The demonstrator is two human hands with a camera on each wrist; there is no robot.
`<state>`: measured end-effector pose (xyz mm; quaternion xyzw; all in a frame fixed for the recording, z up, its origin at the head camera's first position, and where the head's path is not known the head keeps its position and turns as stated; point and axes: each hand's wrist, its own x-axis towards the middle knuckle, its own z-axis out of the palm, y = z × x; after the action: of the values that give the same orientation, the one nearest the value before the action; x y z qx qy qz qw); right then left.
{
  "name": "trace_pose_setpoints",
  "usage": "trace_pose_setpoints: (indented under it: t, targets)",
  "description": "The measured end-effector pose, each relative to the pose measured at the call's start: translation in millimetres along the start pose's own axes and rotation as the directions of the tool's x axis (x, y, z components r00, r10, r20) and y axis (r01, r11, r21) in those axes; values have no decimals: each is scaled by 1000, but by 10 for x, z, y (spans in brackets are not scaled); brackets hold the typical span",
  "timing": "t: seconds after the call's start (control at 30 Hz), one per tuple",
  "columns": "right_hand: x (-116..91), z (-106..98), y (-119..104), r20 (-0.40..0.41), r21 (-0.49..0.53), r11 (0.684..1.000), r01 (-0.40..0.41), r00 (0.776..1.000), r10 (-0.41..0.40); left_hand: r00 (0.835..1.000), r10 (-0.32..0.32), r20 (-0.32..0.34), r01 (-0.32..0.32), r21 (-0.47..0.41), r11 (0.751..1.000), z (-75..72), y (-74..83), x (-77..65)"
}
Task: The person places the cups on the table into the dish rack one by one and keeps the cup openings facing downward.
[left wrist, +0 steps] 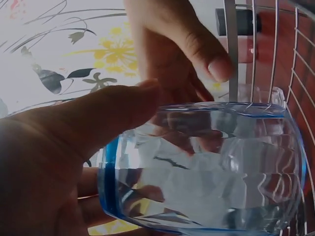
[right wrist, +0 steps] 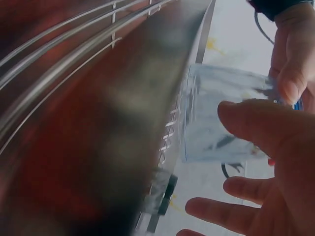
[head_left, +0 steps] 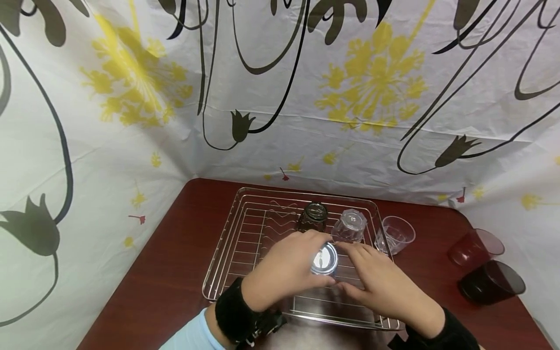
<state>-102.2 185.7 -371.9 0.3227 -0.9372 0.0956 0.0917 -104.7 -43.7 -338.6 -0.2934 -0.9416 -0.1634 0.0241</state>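
Two hands nearest: left hand [head_left: 286, 267] has thumb and fingers curled round the base end of the blue glass [head_left: 324, 260]; right hand [head_left: 380, 277] is alongside, fingers spread, thumb apart, gripping nothing; contact unclear. Blue glass is base-up over one wire rack [head_left: 222, 244]; can't tell if it touches the wires. Step in hand: likely placing it there. Next move probably calls for level lowering, then loosening the left fingers. Right of the rack, on one table [head_left: 162, 243], three mouth-up: black glass [head_left: 492, 283], red glass [head_left: 474, 247], clear tumbler [head_left: 397, 235]. Two inverted toward rack's back: clear glass [head_left: 351, 224], dark glass [head_left: 314, 214]. Six glasses total. One patterned cloth [head_left: 280, 97] behind.
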Motion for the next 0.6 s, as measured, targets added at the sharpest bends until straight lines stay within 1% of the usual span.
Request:
trace_pose_setpoints:
  t: [0.2,0.27,0.33,0.47,0.53,0.6]
  targets:
    - [-47,-34,97,18,4,1000,-31,999,31,997,-39,60,37,40,999,-48,29,104]
    - [-60,-49,131,0,-12,999,-46,999,46,995,-51,81,47,52,998,-47,30,147]
    - [-73,-63,168,-37,-35,997,-63,997,62,993,-63,98,56,63,996,-42,29,187]
    - [-90,-89,223,-106,-67,992,-108,989,101,990,-84,110,76,77,994,-15,11,263]
    - [-97,-93,239,-122,-68,989,-132,985,123,989,-91,116,81,87,993,3,-2,298]
    - [-105,-90,254,-120,-58,986,-156,982,148,987,-100,129,87,98,991,23,-13,334]
